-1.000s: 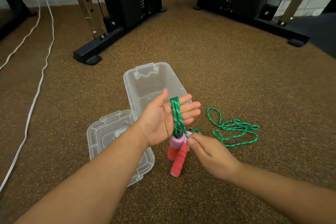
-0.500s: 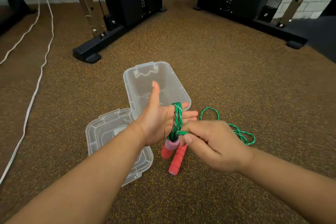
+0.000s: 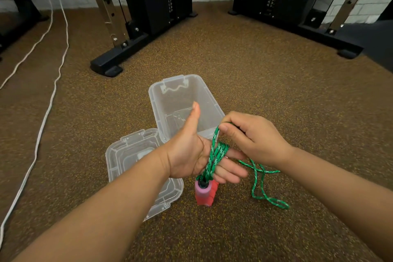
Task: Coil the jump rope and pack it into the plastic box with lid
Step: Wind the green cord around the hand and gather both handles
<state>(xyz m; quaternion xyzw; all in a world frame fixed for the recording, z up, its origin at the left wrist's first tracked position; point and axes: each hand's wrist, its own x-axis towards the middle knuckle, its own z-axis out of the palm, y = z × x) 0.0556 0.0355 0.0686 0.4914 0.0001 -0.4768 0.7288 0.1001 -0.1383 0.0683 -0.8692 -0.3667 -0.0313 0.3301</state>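
Note:
The green jump rope [image 3: 215, 158] is wound in several loops around the fingers of my left hand [image 3: 191, 155], palm up, thumb raised. Its red and pink handles [image 3: 205, 192] hang below that hand, just above the floor. My right hand [image 3: 253, 136] pinches a strand of the rope above the left fingers. The loose tail of rope [image 3: 263, 185] trails to the floor on the right. The clear plastic box [image 3: 182, 89] stands open just beyond my hands. Its clear lid [image 3: 127, 155] lies flat on the floor under my left wrist.
Brown speckled gym flooring [image 3: 276, 83] surrounds everything. Black weight-machine bases [image 3: 119, 57] stand at the back left and back right [image 3: 331, 38]. White cables [image 3: 49, 108] run along the floor at the far left.
My right hand has lifted from beside the handles up and over my left fingers, carrying the rope around them. The loose rope on the floor has shortened and drawn closer.

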